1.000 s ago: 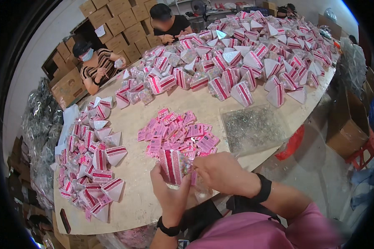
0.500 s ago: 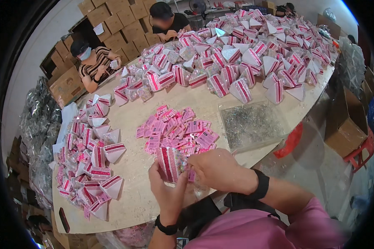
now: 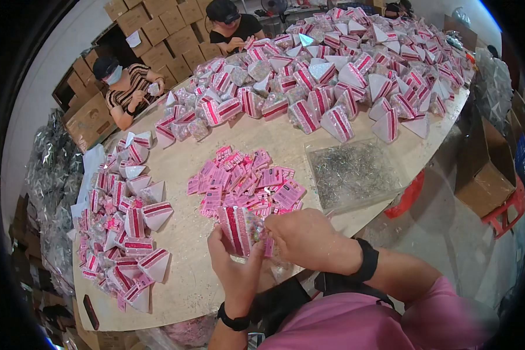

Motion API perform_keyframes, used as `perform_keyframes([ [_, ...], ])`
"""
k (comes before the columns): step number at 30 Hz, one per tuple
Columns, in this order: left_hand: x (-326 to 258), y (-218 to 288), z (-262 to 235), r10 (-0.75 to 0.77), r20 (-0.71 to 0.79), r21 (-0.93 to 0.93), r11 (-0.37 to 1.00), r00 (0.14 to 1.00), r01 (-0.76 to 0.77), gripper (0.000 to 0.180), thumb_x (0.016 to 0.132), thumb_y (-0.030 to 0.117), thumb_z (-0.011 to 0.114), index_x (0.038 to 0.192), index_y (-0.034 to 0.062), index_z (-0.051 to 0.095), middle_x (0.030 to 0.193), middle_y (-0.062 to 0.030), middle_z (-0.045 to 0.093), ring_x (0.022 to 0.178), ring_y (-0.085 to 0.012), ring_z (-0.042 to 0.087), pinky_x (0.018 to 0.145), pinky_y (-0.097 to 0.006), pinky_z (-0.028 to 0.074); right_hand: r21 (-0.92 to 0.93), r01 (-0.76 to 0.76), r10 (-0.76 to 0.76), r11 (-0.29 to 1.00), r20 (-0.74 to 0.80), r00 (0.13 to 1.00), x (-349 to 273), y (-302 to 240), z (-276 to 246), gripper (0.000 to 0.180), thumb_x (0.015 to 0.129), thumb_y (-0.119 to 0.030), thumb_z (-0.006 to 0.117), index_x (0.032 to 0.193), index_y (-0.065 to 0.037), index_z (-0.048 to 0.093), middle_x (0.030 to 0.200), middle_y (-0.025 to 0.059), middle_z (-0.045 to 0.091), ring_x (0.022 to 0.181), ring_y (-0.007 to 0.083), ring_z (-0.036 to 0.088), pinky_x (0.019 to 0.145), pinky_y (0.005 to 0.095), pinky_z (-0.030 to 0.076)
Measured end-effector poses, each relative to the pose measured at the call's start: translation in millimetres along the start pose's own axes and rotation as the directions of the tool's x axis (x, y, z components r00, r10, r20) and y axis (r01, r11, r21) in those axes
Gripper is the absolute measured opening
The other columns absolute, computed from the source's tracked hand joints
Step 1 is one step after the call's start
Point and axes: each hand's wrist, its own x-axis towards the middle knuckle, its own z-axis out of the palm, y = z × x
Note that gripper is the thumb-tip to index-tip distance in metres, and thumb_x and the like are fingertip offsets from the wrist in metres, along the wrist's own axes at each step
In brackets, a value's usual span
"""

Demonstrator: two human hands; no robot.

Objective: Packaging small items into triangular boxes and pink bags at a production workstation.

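Near the table's front edge, my left hand (image 3: 238,269) grips a cake-slice ornament (image 3: 234,230) from below, thumb on one side and fingers on the other. It has pink and white layers with dark pink glitter bands and a beaded, sparkly end. My right hand (image 3: 306,238) is closed in a pinch against that beaded end; whatever its fingertips hold is hidden. A bit of pink card (image 3: 269,247) shows just under the right fingers. Right behind the ornament lies a loose heap of pink printed cards (image 3: 248,182).
A clear shallow tray of thin metal pins (image 3: 356,172) stands right of the cards. Finished-looking cake slices (image 3: 128,224) pile up on the left, with a bigger pile (image 3: 332,87) across the back. A dark phone-like object (image 3: 90,311) lies front left. Two co-workers (image 3: 128,90) sit beyond the table.
The view has shifted slightly, moving the table's contents a little in the picture. Both hands keep nearly the same hold on the ornament.
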Motion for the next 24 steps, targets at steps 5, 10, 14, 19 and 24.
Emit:
perform_keyframes([
  [5,-2,-1,0,-0.018,-0.012,-0.045,0.999,1.0,0.017,0.069,0.066,0.011,0.078,0.121,-0.0067,0.041,0.108,-0.0151,0.05,0.099,-0.0241,0.051,0.086,-0.034,0.042,0.116,-0.033,0.037,0.993,-0.035,0.999,-1,1,3,0.012,0.081,-0.013,0.051,0.082,-0.003,0.057,0.068,0.019,0.058,0.068,0.0378,0.059,0.058,0.0444,0.045],
  [10,-4,1,2,-0.008,-0.051,-0.094,0.996,0.999,0.003,0.07,0.065,0.011,0.077,0.122,-0.0058,0.039,0.109,-0.0147,0.048,0.099,-0.0237,0.05,0.085,-0.034,0.041,0.377,-0.093,0.139,0.921,-0.097,0.985,-2,3,8,0.014,0.082,-0.012,0.051,0.085,-0.001,0.06,0.07,0.0194,0.058,0.067,0.0374,0.058,0.059,0.042,0.045],
  [14,-4,1,5,-0.022,-0.086,-0.115,0.993,0.996,0.012,0.071,0.065,0.012,0.076,0.122,-0.0054,0.037,0.11,-0.015,0.047,0.1,-0.0237,0.049,0.086,-0.034,0.041,0.456,-0.094,0.187,0.885,-0.162,0.969,-2,4,19,0.013,0.082,-0.011,0.053,0.083,0.0,0.059,0.069,0.019,0.057,0.064,0.0351,0.057,0.058,0.0399,0.044],
  [19,-7,-1,5,-0.046,-0.074,-0.16,0.987,0.996,0.034,0.073,0.065,0.007,0.075,0.125,-0.0049,0.034,0.115,-0.0155,0.044,0.106,-0.0241,0.048,0.093,-0.036,0.038,0.345,-0.075,0.151,0.936,-0.198,0.969,-5,-2,18,0.014,0.082,-0.011,0.054,0.08,0.002,0.058,0.069,0.0182,0.057,0.062,0.0306,0.057,0.056,0.0364,0.043],
  [24,-7,1,7,-0.072,-0.036,-0.278,0.959,0.997,0.06,0.068,0.072,0.006,0.074,0.125,-0.0012,0.033,0.119,-0.0108,0.042,0.109,-0.02,0.047,0.094,-0.033,0.039,0.533,-0.109,0.198,0.839,-0.113,0.974,-5,4,15,0.013,0.082,-0.011,0.055,0.08,0.002,0.058,0.066,0.0153,0.056,0.059,0.0221,0.054,0.055,0.0332,0.043],
])
